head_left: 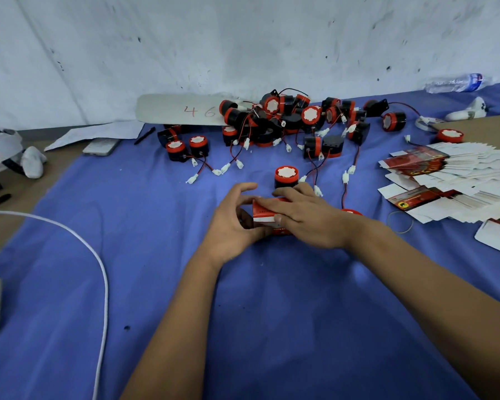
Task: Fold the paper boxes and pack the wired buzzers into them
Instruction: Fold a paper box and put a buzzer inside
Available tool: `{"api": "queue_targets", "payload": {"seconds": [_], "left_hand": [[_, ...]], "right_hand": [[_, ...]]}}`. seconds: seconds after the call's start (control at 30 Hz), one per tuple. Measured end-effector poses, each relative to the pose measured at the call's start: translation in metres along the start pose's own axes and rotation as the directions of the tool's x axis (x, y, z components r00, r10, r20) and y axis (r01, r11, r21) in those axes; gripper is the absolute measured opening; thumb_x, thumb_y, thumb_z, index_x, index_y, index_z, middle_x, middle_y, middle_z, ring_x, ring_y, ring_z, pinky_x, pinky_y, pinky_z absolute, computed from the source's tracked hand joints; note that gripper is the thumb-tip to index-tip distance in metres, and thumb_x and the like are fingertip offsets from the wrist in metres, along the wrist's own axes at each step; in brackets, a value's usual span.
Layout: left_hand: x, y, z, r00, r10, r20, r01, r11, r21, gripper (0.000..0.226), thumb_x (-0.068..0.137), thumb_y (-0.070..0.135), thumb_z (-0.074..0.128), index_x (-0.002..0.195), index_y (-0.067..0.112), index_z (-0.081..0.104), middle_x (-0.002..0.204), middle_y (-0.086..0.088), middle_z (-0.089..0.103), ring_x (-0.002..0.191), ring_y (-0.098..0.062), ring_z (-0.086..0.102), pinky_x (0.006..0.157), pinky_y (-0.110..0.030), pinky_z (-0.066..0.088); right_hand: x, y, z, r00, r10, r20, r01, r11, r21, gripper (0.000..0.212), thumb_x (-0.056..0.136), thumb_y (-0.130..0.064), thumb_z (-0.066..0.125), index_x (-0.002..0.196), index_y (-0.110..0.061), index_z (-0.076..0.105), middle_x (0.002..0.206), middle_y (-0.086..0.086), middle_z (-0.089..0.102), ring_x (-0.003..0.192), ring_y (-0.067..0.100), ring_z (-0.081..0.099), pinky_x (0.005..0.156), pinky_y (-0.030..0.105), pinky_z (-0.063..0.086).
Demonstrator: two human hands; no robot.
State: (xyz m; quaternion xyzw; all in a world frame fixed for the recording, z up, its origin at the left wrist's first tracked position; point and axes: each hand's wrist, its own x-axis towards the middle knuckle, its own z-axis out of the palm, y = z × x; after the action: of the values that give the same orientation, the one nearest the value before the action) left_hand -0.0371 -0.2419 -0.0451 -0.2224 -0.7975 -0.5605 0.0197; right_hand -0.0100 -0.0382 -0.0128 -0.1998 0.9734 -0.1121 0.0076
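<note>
Light was even and fairly dim, with a bluish cast. Shadows were soft and faint. Wide-angle distortion bent the edges, and detail looked slightly soft throughout.

Blue cloth [70, 255] covers work surface; white cable [100, 272] curves across its left part; phone [101, 146] lies at cloth's far left edge, black pen [145, 135] just beside it; white fan blade [168, 109] marked "46" along stained white wall [243, 39]; plastic water bottle [456, 82] lies on its side far right; rubber band [400, 222] on cloth at right.
</note>
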Motion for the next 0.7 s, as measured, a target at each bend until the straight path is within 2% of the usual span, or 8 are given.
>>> {"api": "queue_targets", "payload": {"seconds": [0.07, 0.17, 0.23, 0.3, 0.4, 0.5, 0.6, 0.7], "left_hand": [[-0.001, 0.004, -0.001, 0.997, 0.038, -0.071, -0.041, 0.999, -0.031, 0.059, 0.071, 0.025, 0.096, 0.116, 0.029, 0.059, 0.121, 0.011, 0.07, 0.069, -0.017, 0.063, 0.066, -0.031, 0.057], [-0.001, 0.006, -0.003, 0.993, 0.065, -0.097, -0.065, 0.998, 0.001, 0.035, 0.074, 0.022, 0.093, 0.094, 0.025, 0.065, 0.114, 0.011, 0.074, 0.073, -0.023, 0.067, 0.062, -0.027, 0.054], [0.0, 0.003, -0.002, 0.993, 0.08, -0.083, -0.077, 0.996, 0.033, 0.027, 0.076, 0.009, 0.089, 0.088, 0.02, 0.067, 0.112, 0.009, 0.075, 0.075, -0.016, 0.067, 0.063, -0.024, 0.052], [0.0, 0.003, -0.001, 0.989, 0.123, -0.083, -0.117, 0.99, 0.077, 0.026, 0.077, 0.002, 0.086, 0.085, 0.017, 0.066, 0.111, 0.005, 0.074, 0.084, -0.005, 0.066, 0.067, -0.022, 0.05], [0.002, 0.001, -0.001, 0.953, 0.286, -0.1, -0.254, 0.934, 0.253, 0.022, 0.075, -0.004, 0.083, 0.085, 0.011, 0.07, 0.107, 0.004, 0.075, 0.101, -0.017, 0.064, 0.078, -0.036, 0.054], [0.002, 0.001, 0.003, 0.886, 0.459, -0.073, -0.393, 0.824, 0.409, 0.026, 0.07, -0.013, 0.076, 0.088, 0.007, 0.077, 0.1, 0.002, 0.076, 0.099, -0.022, 0.063, 0.087, -0.032, 0.051], [0.001, 0.004, 0.007, 0.884, 0.464, -0.054, -0.39, 0.797, 0.46, 0.025, 0.071, -0.014, 0.075, 0.086, 0.005, 0.078, 0.096, -0.001, 0.077, 0.095, -0.024, 0.065, 0.083, -0.036, 0.055], [-0.002, 0.005, 0.008, 0.904, 0.423, -0.058, -0.347, 0.808, 0.476, 0.021, 0.074, -0.011, 0.075, 0.088, 0.005, 0.077, 0.101, -0.001, 0.077, 0.102, -0.024, 0.066, 0.087, -0.039, 0.056]], "right_hand": [[0.002, -0.001, 0.0, 1.0, 0.005, 0.005, -0.006, 0.999, 0.046, 0.05, 0.109, -0.034, 0.033, 0.158, -0.04, 0.025, 0.156, 0.002, 0.029, 0.137, 0.023, 0.018, 0.118, 0.045, 0.022], [-0.001, -0.004, -0.001, 0.984, -0.019, -0.18, 0.053, 0.981, 0.186, 0.042, 0.104, -0.022, 0.053, 0.146, -0.027, 0.054, 0.142, 0.007, 0.049, 0.131, 0.024, 0.041, 0.11, 0.033, 0.033], [-0.007, -0.003, -0.002, 0.923, -0.031, -0.383, 0.101, 0.982, 0.162, 0.027, 0.093, -0.015, 0.07, 0.12, -0.015, 0.075, 0.125, 0.008, 0.065, 0.116, 0.025, 0.06, 0.101, 0.039, 0.048], [-0.013, -0.003, -0.003, 0.879, -0.055, -0.474, 0.122, 0.986, 0.111, 0.009, 0.087, -0.009, 0.076, 0.096, -0.008, 0.079, 0.109, 0.009, 0.072, 0.099, 0.027, 0.067, 0.086, 0.046, 0.056], [-0.017, -0.008, -0.004, 0.887, -0.113, -0.448, 0.137, 0.99, 0.022, 0.01, 0.093, -0.007, 0.068, 0.094, -0.003, 0.077, 0.103, 0.012, 0.071, 0.097, 0.031, 0.066, 0.082, 0.049, 0.054], [-0.017, -0.012, -0.004, 0.902, -0.123, -0.414, 0.116, 0.992, -0.042, 0.021, 0.101, -0.013, 0.056, 0.099, -0.002, 0.074, 0.106, 0.011, 0.067, 0.098, 0.029, 0.061, 0.083, 0.046, 0.05], [-0.018, -0.014, -0.003, 0.908, -0.123, -0.4, 0.115, 0.992, -0.043, 0.023, 0.103, -0.015, 0.053, 0.101, -0.004, 0.073, 0.109, 0.009, 0.065, 0.095, 0.026, 0.06, 0.08, 0.04, 0.049], [-0.023, -0.014, 0.002, 0.926, -0.108, -0.362, 0.122, 0.992, 0.016, 0.02, 0.101, -0.015, 0.058, 0.105, -0.003, 0.073, 0.115, 0.01, 0.063, 0.098, 0.026, 0.06, 0.085, 0.038, 0.049]]}}
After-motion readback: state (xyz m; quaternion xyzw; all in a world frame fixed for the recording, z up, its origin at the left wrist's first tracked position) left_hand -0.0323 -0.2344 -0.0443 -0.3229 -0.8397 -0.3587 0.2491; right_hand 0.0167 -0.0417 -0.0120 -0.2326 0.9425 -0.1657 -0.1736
